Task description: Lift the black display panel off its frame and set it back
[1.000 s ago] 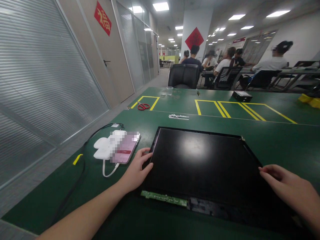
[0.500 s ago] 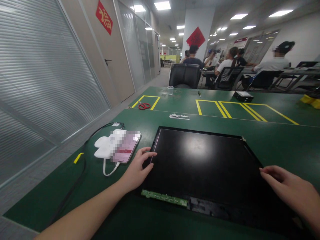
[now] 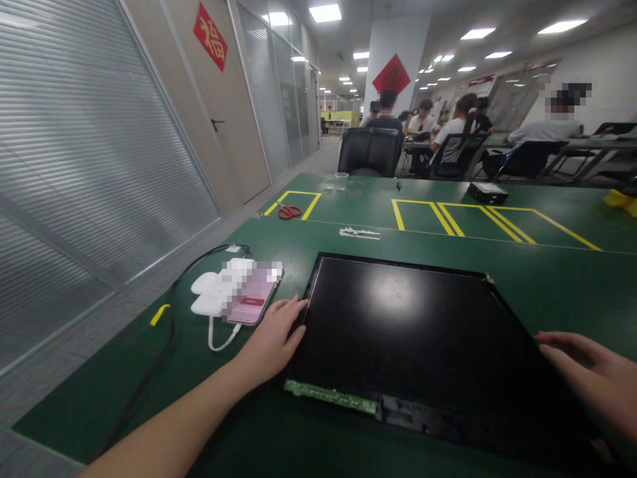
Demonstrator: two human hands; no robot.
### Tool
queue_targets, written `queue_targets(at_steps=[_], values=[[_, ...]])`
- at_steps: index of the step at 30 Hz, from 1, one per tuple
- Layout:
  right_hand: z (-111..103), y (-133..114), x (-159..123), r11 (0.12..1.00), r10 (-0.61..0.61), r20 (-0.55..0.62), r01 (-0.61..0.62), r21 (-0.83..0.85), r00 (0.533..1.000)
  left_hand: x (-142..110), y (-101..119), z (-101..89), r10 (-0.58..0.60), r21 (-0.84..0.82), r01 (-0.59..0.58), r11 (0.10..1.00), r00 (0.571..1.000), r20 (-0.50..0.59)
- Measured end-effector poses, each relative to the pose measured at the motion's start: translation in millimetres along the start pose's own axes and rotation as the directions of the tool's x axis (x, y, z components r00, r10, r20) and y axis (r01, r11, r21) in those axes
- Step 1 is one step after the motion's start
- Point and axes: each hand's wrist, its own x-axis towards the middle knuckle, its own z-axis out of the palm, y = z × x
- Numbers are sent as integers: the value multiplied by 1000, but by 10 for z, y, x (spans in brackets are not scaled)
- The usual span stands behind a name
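The black screen [image 3: 398,332] lies flat on the green table [image 3: 423,252], btwn my L hand [image 3: 269,338] and my R hand [image 3: 592,365]. Its long way looks to run left to right. L is nearer: its fingertips touch the left edge, w/ thumb and fingers spread. R is just beside the right edge; can't tell if it's touching or pinching. The green strip [image 3: 328,397] is on the near side, toward L.
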Motion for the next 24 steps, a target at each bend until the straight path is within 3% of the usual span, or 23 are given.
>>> queue_targets(at_steps=[5, 10, 16, 20, 24], values=[[46, 3, 68, 999, -40, 81, 42, -27, 996, -1, 56, -24, 12, -3, -12, 1000, 1000, 21], [122, 12, 82, 994, -82, 66, 87, -64, 994, 10, 23, -11, -6, -53, 6, 999, 1000, 14], [107, -17, 45, 989, -98, 42, 102, -110, 994, 22, -42, 14, -23, -239, 12, 971, 999, -44], [95, -22, 42, 989, -105, 47, 109, -99, 993, 20, 40, -32, -118, -480, 93, 872, 993, -22], [104, -14, 39, 988, -136, 15, 137, -76, 991, 5, 121, -31, -220, -726, 170, 666, 975, 26]])
